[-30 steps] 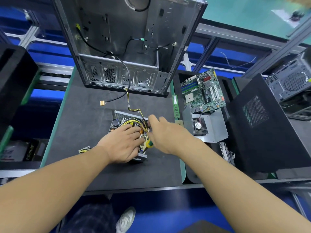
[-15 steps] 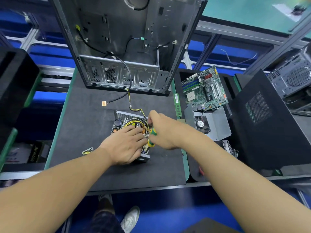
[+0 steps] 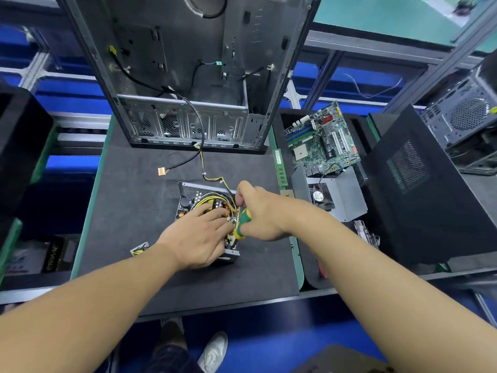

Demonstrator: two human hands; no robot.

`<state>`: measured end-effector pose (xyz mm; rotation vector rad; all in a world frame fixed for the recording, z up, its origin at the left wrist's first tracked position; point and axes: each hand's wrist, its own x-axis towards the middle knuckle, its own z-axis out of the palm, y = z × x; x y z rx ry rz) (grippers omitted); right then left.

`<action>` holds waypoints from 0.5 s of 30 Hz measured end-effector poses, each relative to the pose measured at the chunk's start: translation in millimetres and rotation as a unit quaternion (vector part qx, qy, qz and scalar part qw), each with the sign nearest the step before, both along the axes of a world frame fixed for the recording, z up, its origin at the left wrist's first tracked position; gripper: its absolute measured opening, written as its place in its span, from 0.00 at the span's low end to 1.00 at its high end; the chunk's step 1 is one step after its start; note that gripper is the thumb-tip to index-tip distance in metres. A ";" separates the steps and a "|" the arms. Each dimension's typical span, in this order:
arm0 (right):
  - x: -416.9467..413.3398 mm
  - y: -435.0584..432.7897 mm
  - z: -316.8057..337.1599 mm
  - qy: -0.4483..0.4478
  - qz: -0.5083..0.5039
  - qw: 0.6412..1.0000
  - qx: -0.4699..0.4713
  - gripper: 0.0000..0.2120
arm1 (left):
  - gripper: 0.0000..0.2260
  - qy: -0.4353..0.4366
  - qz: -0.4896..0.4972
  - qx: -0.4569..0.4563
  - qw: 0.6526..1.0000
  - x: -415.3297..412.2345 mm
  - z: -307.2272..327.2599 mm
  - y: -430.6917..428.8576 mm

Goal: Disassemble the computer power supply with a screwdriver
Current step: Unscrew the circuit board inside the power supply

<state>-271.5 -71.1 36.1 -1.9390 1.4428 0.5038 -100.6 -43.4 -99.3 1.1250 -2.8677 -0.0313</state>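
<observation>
An opened power supply lies on the black mat, its circuit board, coils and yellow wires exposed. My left hand rests flat on top of it, fingers spread over the board. My right hand grips a screwdriver with a green and yellow handle at the unit's right edge. The screwdriver's tip is hidden behind my hands. A yellow and black cable runs from the unit up to the case.
An empty metal computer case stands at the back of the mat. To the right lie a RAM stick, a motherboard, a fan housing and a black side panel. A small connector lies left of my wrist.
My right hand has turned on the screwdriver, so more of the green and yellow handle shows. My left hand stays on the power supply.
</observation>
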 end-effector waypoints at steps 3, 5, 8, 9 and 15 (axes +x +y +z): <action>2.3 5.6 -4.2 0.049 -0.024 0.997 -0.063 0.22 | 0.17 -0.005 0.004 -0.005 1.000 -0.4 0.1 -0.6; 4.0 9.6 -7.4 0.091 -0.038 0.986 -0.136 0.25 | 0.20 -0.024 0.009 0.018 1.000 -1.6 -0.9 -0.6; 7.2 9.9 -9.2 0.089 -0.025 0.984 -0.151 0.19 | 0.20 -0.022 0.016 0.027 0.999 0.4 -3.7 0.1; 8.1 9.1 -8.1 0.074 -0.020 0.987 -0.140 0.16 | 0.21 -0.019 0.017 0.026 0.999 0.6 -3.3 0.2; 7.2 10.2 4.1 0.029 -0.016 0.999 -0.019 0.18 | 0.16 0.011 0.004 -0.013 1.000 0.3 -1.6 1.6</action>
